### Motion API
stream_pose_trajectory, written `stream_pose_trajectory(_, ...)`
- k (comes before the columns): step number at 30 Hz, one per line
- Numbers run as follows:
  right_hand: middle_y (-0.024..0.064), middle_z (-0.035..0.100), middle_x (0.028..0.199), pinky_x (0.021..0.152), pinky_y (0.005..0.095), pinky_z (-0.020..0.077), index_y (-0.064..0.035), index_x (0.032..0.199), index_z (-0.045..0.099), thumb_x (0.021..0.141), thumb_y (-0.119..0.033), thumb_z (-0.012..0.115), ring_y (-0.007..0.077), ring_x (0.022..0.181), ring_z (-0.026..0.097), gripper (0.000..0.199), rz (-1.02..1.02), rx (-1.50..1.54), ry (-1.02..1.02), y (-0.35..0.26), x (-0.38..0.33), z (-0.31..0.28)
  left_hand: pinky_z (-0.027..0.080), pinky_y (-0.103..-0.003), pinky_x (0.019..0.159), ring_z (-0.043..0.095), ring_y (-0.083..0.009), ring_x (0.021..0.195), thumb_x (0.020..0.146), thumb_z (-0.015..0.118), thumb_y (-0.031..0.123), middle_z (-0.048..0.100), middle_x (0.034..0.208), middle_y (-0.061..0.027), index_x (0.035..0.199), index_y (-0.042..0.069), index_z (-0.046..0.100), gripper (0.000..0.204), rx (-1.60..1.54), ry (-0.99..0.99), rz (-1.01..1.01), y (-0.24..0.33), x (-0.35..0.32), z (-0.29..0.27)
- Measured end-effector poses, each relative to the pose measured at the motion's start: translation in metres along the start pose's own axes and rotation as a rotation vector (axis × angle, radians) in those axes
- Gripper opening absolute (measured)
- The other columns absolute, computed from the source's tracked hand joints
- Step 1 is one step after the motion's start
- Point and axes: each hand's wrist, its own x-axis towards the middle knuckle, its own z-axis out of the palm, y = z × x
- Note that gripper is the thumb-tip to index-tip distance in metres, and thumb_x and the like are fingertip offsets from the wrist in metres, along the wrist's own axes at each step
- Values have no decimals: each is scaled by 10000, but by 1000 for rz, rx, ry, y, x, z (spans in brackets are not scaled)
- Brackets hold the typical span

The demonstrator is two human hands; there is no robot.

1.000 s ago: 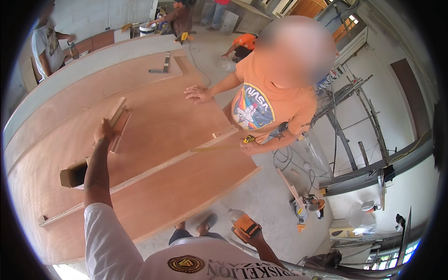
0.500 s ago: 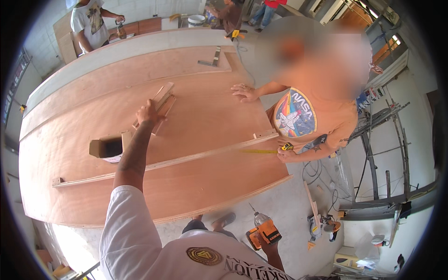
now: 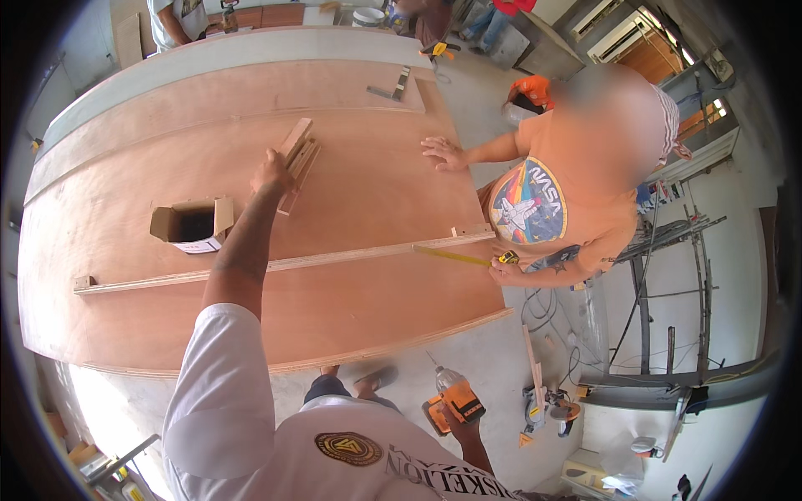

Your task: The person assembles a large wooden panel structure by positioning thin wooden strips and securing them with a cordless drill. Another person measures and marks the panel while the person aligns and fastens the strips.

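My left hand (image 3: 272, 173) reaches over the large plywood panel and is closed around a short wooden strip (image 3: 296, 139). Other short wooden strips (image 3: 301, 177) lie beside and beneath it. An open cardboard box (image 3: 189, 227) with a dark inside stands left of my left forearm. Low at my right side, off the panel's near edge, my right hand (image 3: 462, 424) grips an orange and black cordless drill (image 3: 455, 397), its bit pointing away from me. A long wooden batten (image 3: 334, 257) runs across the panel (image 3: 376, 313), with a small block at each end.
Across the right edge a co-worker in an orange shirt (image 3: 576, 159) rests one hand on the panel and holds a tape measure (image 3: 507, 258), its blade drawn out. A metal square (image 3: 393, 88) lies at the far side. Cables and a power saw (image 3: 564, 412) are on the floor.
The whole view has shifted a little. My left hand stays on the wooden strips, its grip slightly turned. The co-worker's tape blade now lies at a steeper slant near the batten.
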Motion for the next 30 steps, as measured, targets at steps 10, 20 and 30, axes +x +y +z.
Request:
stream_pose_trajectory(10,66,711,1048,819,329,587,-6,1195,635,852,-106,845,153,937,693,414,-42,26,1,-15,-1,1,575,-604,961,685,-336,1234,638,972,348,694,1352,-135,1682,152,98,1376,72,87,-30,17,-30,-5)
stream_pose_trajectory(20,59,717,987,782,331,596,-5,1183,623,822,-90,863,155,867,696,442,-15,154,29,-4,-6,1,433,-698,1078,472,-545,1400,825,785,368,415,1587,-293,1691,207,144,1090,281,166,1,31,-31,29)
stream_pose_trajectory(30,98,763,1090,873,338,592,-7,1261,649,876,-155,816,197,972,740,445,0,66,5,-13,-9,-3,397,-726,1106,397,-532,1464,704,902,538,324,1641,-317,1703,206,66,1344,37,-111,-81,37,-18,-12)
